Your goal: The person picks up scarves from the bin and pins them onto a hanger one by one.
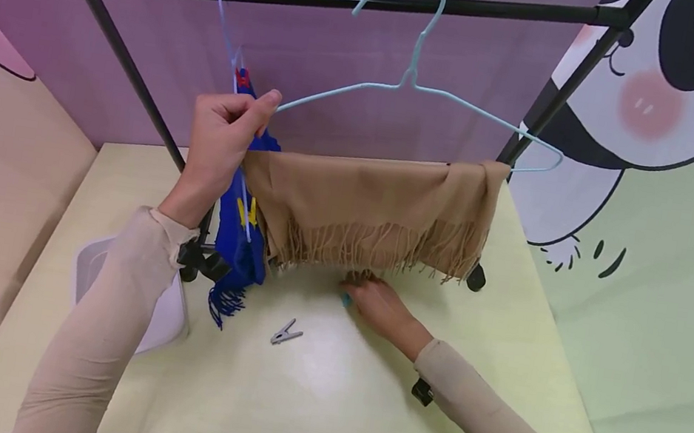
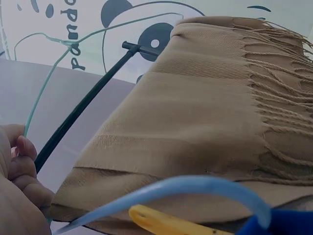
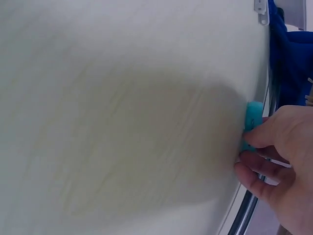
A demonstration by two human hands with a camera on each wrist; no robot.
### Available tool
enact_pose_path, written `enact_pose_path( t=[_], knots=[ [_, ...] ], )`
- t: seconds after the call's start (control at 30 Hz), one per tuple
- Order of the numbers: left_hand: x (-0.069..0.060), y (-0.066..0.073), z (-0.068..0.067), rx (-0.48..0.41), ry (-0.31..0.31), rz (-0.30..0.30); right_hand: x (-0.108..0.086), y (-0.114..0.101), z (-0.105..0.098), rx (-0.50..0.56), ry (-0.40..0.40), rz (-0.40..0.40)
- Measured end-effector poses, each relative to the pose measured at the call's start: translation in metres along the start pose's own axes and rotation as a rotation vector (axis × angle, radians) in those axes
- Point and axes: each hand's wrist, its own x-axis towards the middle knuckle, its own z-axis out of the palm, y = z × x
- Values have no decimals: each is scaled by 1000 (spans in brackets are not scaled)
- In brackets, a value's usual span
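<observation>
My left hand [image 1: 221,134] grips the left end of a mint-coloured clothes hanger [image 1: 366,86] in front of the rack. Over the hanger's lower bar hangs a folded brown fringed scarf [image 1: 376,198]. The hook overlaps the rail in the head view; whether it rests there I cannot tell. Low under the fringe, at the tabletop, my right hand [image 1: 383,312] pinches a small teal clothespin [image 3: 253,117] between thumb and fingers, which partly hide it. A grey clothespin [image 1: 285,332] lies on the table to its left.
Behind the hands stands a black garment rack [image 1: 499,11]. A blue scarf [image 1: 241,246] hangs at its left on another hanger, with a red clip [image 1: 243,78] and a yellow clip [image 1: 246,212]. A white plastic bin [image 1: 165,324] sits on the table [image 1: 318,407], beneath my left forearm.
</observation>
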Motion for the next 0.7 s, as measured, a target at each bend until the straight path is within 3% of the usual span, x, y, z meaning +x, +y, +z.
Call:
enact_pose_path(
  t=[0.23,0.47,0.7],
  knots=[
    [3,-2,1,-11,16,-10,-3,3,-3,-9,9,41],
    [-8,15,8,16,41,-33,-18,2,-1,31,77,4],
    [-10,15,10,1,57,-33,-32,-13,-22,76,14,62]
  ],
)
